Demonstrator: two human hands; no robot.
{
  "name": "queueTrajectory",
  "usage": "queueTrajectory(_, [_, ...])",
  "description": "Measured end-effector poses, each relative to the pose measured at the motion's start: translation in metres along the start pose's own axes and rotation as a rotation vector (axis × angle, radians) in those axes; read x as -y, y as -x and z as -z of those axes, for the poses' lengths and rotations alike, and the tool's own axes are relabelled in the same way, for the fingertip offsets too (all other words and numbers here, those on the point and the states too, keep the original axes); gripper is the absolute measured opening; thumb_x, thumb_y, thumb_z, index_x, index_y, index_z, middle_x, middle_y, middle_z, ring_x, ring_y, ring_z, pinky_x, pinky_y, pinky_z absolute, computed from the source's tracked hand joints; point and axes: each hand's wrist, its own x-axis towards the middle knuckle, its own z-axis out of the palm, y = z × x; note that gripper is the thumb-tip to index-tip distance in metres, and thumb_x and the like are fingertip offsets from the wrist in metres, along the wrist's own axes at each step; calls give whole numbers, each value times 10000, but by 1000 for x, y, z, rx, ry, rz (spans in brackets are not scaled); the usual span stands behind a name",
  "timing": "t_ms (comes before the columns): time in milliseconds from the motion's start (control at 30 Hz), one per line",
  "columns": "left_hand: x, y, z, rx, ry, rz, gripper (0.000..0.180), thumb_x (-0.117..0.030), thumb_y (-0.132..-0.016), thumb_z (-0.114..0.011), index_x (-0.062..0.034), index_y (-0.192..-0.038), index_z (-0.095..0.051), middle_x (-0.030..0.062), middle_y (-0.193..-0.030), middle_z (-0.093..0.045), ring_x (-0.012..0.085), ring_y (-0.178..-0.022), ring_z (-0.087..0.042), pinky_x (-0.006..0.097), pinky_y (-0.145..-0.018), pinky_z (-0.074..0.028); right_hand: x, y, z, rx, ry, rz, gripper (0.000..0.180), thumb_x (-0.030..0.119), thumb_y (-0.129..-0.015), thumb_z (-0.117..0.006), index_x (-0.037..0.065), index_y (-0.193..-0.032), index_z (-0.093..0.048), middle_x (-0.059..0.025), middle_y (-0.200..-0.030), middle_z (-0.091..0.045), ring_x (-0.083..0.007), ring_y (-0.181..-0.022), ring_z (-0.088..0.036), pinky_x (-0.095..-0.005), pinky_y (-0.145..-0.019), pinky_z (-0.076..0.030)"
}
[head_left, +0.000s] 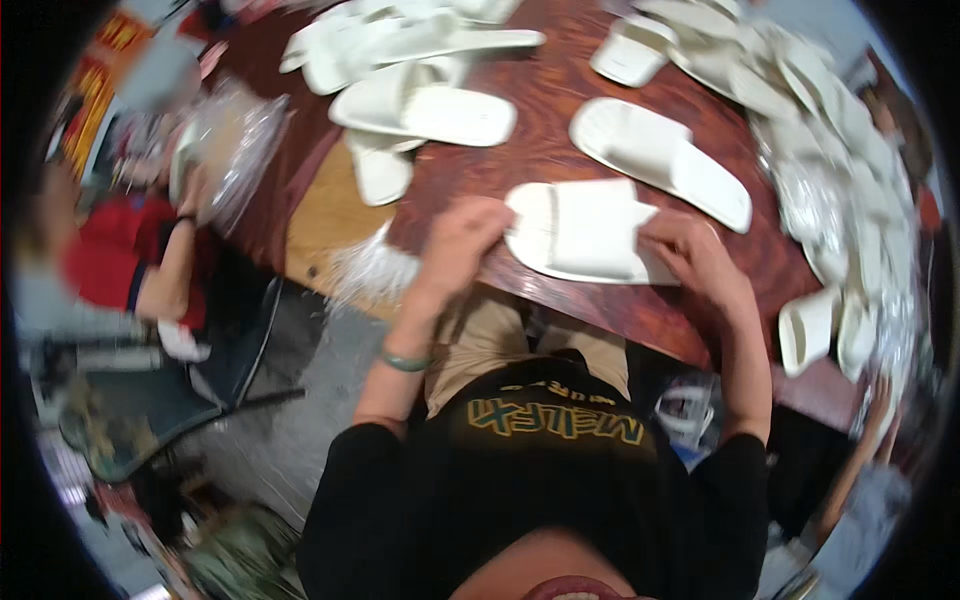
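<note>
Both hands hold one flat white cloth slipper at the near edge of the reddish wooden worktop: the left hand grips its toe end, the right hand its heel end. At left, a blurred clear plastic bag; its contents are unclear.

Both forearms enter from the lower edge, bare below black sleeves, elbows bent and converging forward. Left hand: wrist slightly flexed, fingers curled, fingertips pinched together at the far end of the hand; a green band sits on the wrist. Right hand: palm down, fingers bent, knuckles raised, fingertips pointing toward the left hand's fingertips.
</note>
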Motion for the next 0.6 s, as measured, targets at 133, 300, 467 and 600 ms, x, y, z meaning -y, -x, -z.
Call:
queueTrajectory(133, [-17, -36, 18, -54, 300, -87, 198, -133, -853, -529, 7, -772, -643, 86, -823, -659, 131, -713, -576, 263, -672, -458, 9, 22, 37, -194, 397, 19, 195, -1, -726, -573, 18, -905, -649, -115, -942, -610, -306, -868, -603, -392, -748, -480])
queueTrajectory(300, [-41, -105, -15, 282, 631, 39, 223, -165, -863, -540, -18, -705, -599, 84, -766, -642, 123, -641, -554, 283, -616, -460, -8, 33, 31, -525, 721, -80, 255, -46, -714, -557, 38, -935, -651, -90, -942, -606, -269, -851, -613, -368, -711, -517])
queueTrajectory(467, [-40, -152, -60, 385, 594, 191, 201, -180, -874, -593, -26, -745, -596, 45, -748, -606, 127, -626, -534, 264, -621, -459, -22, 33, 18, -804, 654, 83, 307, -70, -704, -598, 41, -987, -640, -86, -954, -618, -236, -764, -643, -312, -629, -550])
queueTrajectory(600, [-14, -165, -82, 385, 392, 133, 181, -143, -863, -629, 27, -919, -654, 33, -774, -631, 82, -648, -547, 197, -581, -452, -32, 31, 22, -873, 684, 150, 291, -78, -702, -630, 32, -971, -633, -88, -966, -619, -231, -755, -648, -293, -620, -551])
